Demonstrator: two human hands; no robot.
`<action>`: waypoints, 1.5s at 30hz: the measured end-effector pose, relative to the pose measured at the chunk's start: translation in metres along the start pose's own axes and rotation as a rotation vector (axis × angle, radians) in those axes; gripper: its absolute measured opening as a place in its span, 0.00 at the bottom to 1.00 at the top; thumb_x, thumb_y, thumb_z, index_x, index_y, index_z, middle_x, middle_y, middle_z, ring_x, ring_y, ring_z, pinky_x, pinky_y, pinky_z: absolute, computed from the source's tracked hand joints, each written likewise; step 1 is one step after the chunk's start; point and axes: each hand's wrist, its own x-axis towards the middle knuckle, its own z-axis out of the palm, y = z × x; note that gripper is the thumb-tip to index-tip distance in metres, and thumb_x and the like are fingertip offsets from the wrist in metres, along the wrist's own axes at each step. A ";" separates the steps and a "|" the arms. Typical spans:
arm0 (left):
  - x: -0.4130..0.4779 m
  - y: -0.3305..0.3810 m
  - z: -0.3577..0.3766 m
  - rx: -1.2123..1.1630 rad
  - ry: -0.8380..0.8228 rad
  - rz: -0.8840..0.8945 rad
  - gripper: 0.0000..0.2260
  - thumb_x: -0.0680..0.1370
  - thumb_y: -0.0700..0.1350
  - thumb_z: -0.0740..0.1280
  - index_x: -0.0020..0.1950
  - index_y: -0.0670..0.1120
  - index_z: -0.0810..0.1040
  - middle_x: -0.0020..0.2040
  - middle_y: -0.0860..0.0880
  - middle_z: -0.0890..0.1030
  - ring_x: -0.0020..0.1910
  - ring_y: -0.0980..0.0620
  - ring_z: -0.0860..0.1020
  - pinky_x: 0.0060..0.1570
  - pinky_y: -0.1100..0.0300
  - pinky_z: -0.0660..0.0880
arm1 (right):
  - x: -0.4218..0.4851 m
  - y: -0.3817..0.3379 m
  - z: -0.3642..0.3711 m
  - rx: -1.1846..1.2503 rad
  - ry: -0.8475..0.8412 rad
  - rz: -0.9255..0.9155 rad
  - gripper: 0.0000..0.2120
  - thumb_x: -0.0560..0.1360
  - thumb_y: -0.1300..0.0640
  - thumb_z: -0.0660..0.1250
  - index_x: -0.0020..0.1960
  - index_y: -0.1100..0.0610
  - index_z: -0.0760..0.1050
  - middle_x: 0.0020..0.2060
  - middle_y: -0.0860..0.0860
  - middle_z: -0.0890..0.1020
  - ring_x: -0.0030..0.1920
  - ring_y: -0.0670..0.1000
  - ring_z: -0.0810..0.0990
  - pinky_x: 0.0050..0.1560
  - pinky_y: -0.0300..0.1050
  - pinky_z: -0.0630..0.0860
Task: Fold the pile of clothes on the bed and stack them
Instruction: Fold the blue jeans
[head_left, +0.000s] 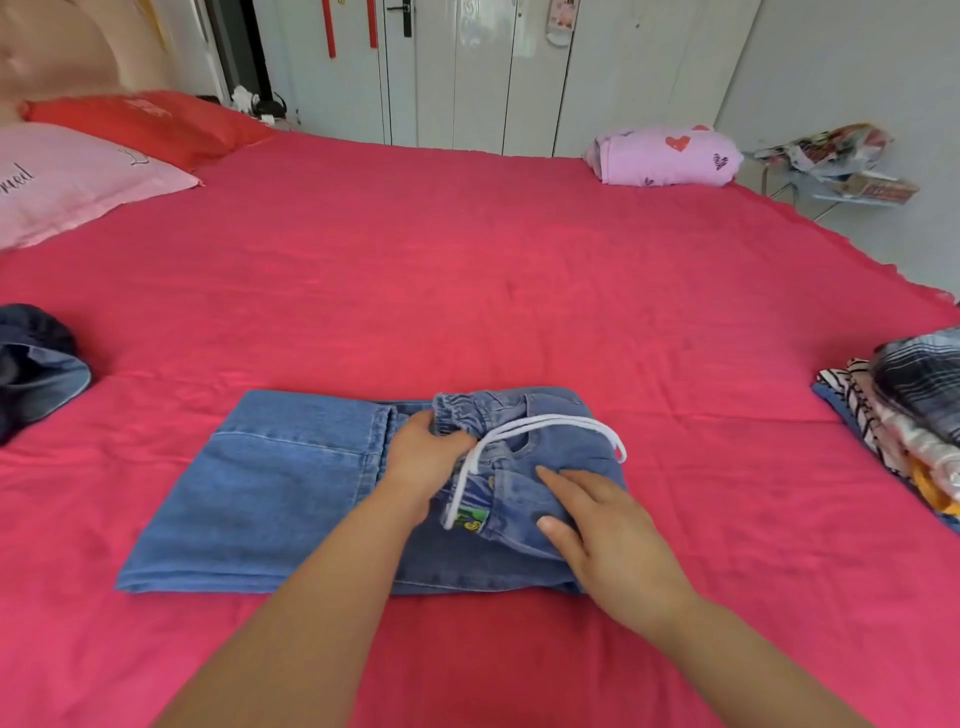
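Note:
Blue jeans (260, 493) lie folded on the red bedsheet (467, 260) in front of me, waistband toward the right, with a white drawstring (550, 422) looped over it. My left hand (421, 457) grips the elastic waistband, fingers curled into the fabric. My right hand (602, 535) rests flat on the jeans near the waistband, fingers straight. A stack of folded clothes (904, 421), plaid on top, sits at the right edge. A dark denim garment (36, 364) lies unfolded at the left edge.
A folded pink garment with red hearts (665, 156) lies at the far right corner of the bed. Pink (78, 182) and red (145, 124) pillows are at the far left. White wardrobe doors stand behind the bed. A cluttered small rack (841, 166) is beside the bed.

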 end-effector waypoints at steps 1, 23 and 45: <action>0.003 -0.002 -0.005 0.106 -0.021 -0.009 0.07 0.76 0.41 0.67 0.42 0.48 0.70 0.38 0.51 0.71 0.35 0.54 0.70 0.43 0.56 0.68 | 0.000 -0.003 0.004 -0.063 0.023 -0.041 0.29 0.72 0.39 0.50 0.66 0.50 0.73 0.57 0.48 0.79 0.59 0.51 0.78 0.58 0.48 0.74; -0.004 -0.037 0.018 0.979 -0.132 0.308 0.27 0.79 0.62 0.50 0.76 0.56 0.49 0.78 0.52 0.44 0.76 0.49 0.40 0.73 0.46 0.39 | 0.033 0.035 0.021 0.126 0.005 0.288 0.25 0.79 0.48 0.58 0.74 0.50 0.58 0.75 0.53 0.59 0.75 0.55 0.55 0.74 0.49 0.55; -0.005 -0.030 -0.151 -0.780 -0.079 -0.142 0.27 0.79 0.61 0.50 0.68 0.44 0.69 0.52 0.43 0.79 0.47 0.48 0.77 0.48 0.54 0.72 | 0.105 -0.209 -0.050 0.521 -0.048 0.115 0.13 0.70 0.54 0.69 0.36 0.54 0.65 0.33 0.50 0.74 0.39 0.53 0.74 0.32 0.43 0.66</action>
